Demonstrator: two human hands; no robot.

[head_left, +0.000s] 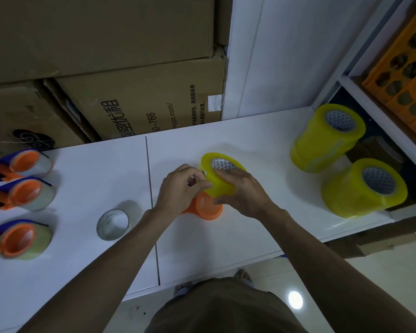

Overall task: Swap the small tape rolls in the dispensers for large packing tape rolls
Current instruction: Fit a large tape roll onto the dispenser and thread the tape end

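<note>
At mid-frame our right hand (240, 193) clamps the side of a large yellow tape roll (220, 176), tilted so its core axis points toward the upper right, while our left hand (180, 191) pinches at its near edge. Beneath sits an orange dispenser (205, 209) on the white bench (82, 272). Left of us lies a small clear roll (112, 224); three loaded dispensers (22, 191) line the left edge, and yellow roll stacks (327, 138) stand right.

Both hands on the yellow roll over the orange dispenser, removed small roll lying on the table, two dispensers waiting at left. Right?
Not quite: the head view shows three dispensers waiting at left, not two. The rest holds: left hand and right hand are on the yellow roll over the orange dispenser, and the small roll lies on the table.
</note>
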